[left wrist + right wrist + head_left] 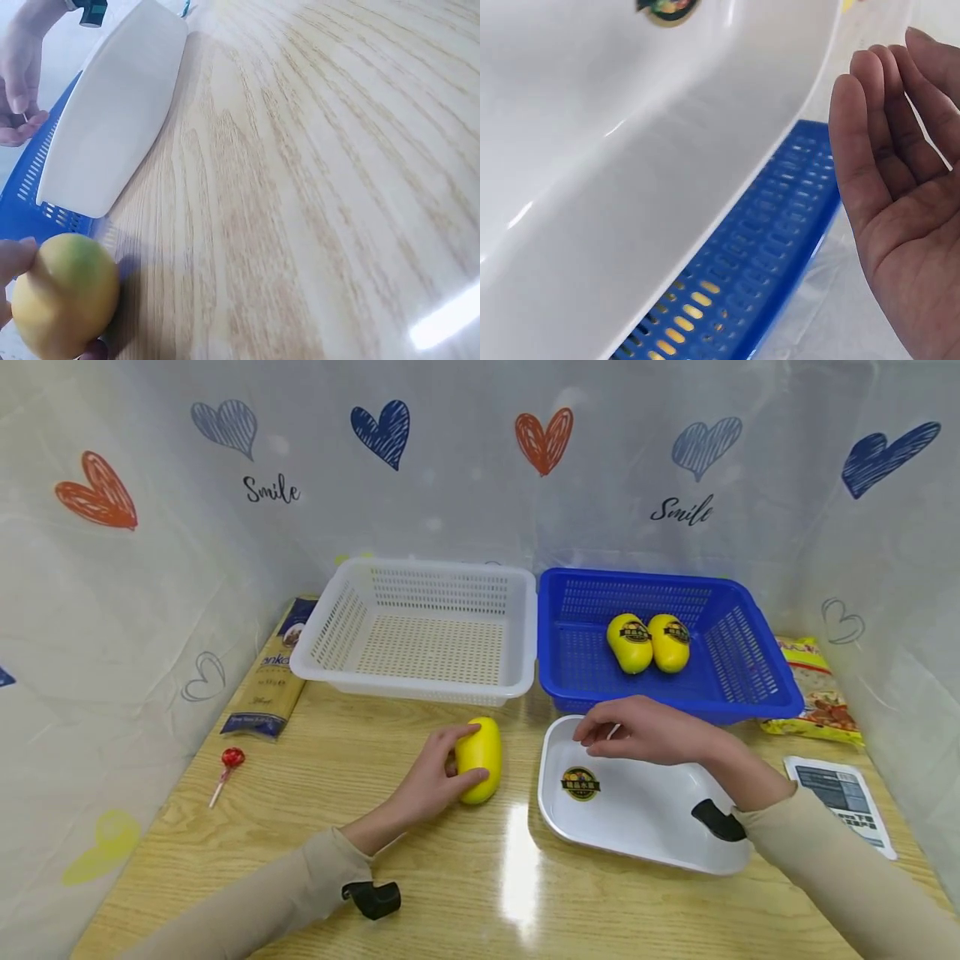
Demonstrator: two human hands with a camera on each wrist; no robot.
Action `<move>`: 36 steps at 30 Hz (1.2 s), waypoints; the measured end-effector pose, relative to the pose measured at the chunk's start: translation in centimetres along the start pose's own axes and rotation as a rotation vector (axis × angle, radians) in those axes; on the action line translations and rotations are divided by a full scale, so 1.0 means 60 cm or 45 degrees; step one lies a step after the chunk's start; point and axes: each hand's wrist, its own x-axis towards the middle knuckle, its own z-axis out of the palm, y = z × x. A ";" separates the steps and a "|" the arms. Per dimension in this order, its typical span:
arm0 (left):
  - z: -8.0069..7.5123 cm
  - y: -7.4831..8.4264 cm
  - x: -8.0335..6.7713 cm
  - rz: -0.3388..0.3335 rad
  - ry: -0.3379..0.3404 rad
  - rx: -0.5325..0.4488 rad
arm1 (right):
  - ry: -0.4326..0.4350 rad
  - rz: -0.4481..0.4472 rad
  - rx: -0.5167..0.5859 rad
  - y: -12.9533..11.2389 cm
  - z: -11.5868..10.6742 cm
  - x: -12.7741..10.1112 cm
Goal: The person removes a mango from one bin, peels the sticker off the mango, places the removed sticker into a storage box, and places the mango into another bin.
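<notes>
My left hand [435,774] grips a yellow mango [485,760] on the wooden table, thumb on the near side and fingers on the far side. In the left wrist view the same mango [71,296] shows a greenish patch. My right hand [648,729] is over the far edge of a white tray [637,822], its fingers loosely bent and holding nothing. A round black-and-gold sticker [581,784] lies inside the tray at its left. Two more mangoes [630,647] with similar labels sit side by side in the blue basket [577,660].
A white basket [416,685] stands left of the blue one. A pasta packet [262,693] and a red lollipop [233,757] lie at the left. On the right are a yellow food packet [813,693] and a flat white pack with a dark label [840,802].
</notes>
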 end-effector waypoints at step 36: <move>-0.363 -0.027 0.023 -0.045 0.632 0.319 | 0.154 0.103 0.239 -0.073 0.080 0.127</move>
